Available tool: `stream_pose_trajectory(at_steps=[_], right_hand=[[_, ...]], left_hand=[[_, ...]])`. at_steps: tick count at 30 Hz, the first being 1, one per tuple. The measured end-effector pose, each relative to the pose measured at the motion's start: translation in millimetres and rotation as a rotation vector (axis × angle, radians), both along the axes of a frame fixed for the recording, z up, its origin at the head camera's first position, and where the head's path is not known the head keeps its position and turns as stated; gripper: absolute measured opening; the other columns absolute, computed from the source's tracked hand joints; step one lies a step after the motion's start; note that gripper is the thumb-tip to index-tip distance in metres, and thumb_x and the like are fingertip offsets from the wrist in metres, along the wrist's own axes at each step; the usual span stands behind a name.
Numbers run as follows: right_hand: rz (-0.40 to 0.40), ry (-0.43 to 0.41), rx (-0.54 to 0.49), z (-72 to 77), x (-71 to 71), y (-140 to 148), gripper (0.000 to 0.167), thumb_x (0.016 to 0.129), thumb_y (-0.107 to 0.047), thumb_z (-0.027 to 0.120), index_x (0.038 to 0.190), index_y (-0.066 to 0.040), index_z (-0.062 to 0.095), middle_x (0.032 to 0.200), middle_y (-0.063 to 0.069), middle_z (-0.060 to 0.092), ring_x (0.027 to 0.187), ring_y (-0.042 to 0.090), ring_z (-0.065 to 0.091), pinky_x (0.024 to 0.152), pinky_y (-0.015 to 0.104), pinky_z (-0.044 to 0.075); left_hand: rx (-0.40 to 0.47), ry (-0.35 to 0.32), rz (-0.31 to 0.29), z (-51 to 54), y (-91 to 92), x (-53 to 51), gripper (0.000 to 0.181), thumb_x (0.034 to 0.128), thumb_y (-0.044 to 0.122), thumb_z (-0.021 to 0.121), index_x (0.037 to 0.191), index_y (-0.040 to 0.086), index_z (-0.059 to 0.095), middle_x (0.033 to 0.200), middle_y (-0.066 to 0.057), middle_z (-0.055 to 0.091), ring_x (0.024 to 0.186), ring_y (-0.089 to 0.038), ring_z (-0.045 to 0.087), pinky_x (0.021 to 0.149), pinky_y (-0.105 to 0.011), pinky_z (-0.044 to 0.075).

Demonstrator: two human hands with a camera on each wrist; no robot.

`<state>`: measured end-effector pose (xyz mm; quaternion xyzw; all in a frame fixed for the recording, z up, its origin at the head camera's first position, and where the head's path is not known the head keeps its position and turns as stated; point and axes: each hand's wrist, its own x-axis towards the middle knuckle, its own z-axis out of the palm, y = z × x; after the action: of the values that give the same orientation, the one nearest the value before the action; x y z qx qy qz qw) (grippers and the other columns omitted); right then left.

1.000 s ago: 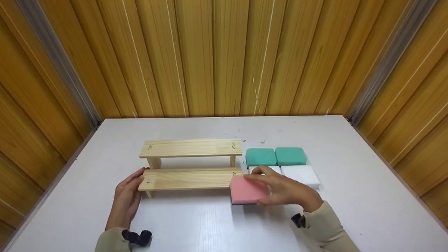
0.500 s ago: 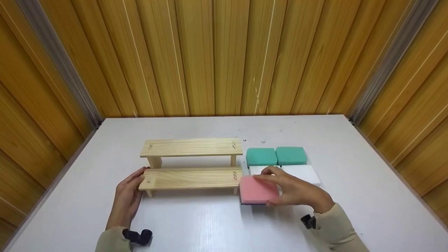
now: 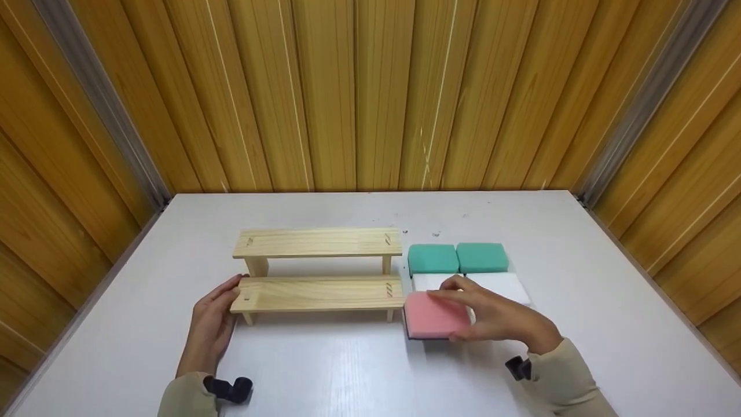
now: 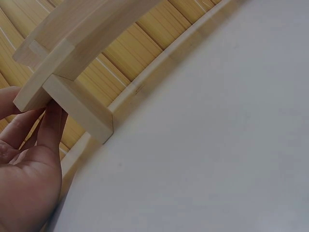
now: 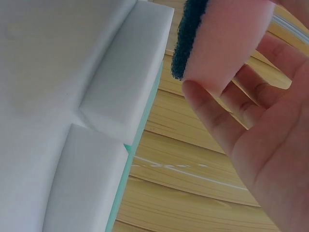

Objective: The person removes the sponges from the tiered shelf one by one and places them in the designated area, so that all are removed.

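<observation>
A two-step wooden rack (image 3: 318, 294) stands on the white table. My left hand (image 3: 212, 325) holds the left end of its lower board, the fingers reaching under the board beside the leg (image 4: 79, 108) in the left wrist view. A pink sponge (image 3: 435, 317) with a dark blue scouring layer underneath is gripped by my right hand (image 3: 501, 319), thumb in front and fingers behind. It is held just right of the lower board. In the right wrist view the sponge (image 5: 229, 41) is clear of the tabletop.
Behind the right hand lie two white sponges (image 3: 495, 286), one partly covered by the hand. Two green sponges (image 3: 483, 258) lie behind those, right of the rack. Yellow wood-patterned walls (image 3: 376, 98) enclose the white table (image 3: 324, 370) at the back and sides.
My right hand has carried the pink sponge rightward, from overlapping the lower board's right end to beside it. The left hand stays at the rack's left end.
</observation>
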<state>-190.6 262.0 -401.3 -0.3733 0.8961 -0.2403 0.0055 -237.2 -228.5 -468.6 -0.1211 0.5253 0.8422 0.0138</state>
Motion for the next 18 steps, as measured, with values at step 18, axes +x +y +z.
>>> stream_pose_trajectory(at_steps=[18], right_hand=[[-0.055, -0.081, 0.056, -3.2, 2.2, 13, 0.067, 0.075, -0.025, 0.080, 0.136, -0.016, 0.055, 0.126, 0.003, 0.048, 0.113, 0.018, 0.050, 0.099, 0.037, 0.051]], left_hand=[[-0.042, -0.011, 0.007, 1.9, -0.2, -0.7, 0.048, 0.0921, 0.004, 0.059, 0.139, 0.004, 0.047, 0.141, 0.002, 0.053, 0.138, -0.013, 0.041, 0.104, -0.016, 0.046]])
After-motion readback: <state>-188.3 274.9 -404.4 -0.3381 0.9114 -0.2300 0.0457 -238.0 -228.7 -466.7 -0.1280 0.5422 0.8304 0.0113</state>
